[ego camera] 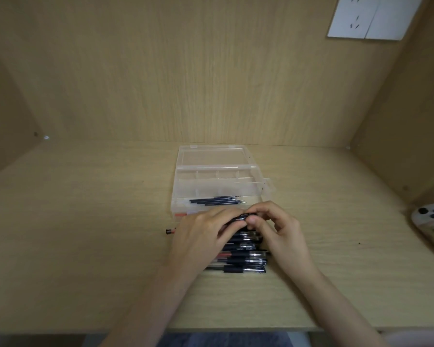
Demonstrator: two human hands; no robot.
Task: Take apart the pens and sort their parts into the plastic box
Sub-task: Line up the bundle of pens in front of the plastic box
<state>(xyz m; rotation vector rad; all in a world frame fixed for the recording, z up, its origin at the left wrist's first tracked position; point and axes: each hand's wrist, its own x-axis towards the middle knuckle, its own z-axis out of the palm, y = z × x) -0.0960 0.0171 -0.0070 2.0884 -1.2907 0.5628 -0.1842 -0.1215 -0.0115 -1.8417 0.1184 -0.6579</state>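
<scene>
Left hand (198, 234) and right hand (278, 229) both curl their fingers round one black pen (241, 218), pinched end to end just above the pen pile (247, 262), at the near side of the plastic box (216, 168). Refills (216, 201) lie in its near compartment. Risk: a hard twist pops a small part loose and it rolls off the desk (85, 246).

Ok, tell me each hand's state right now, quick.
Left hand: holds the black pen.
Right hand: pinches the same pen at its right end.
</scene>
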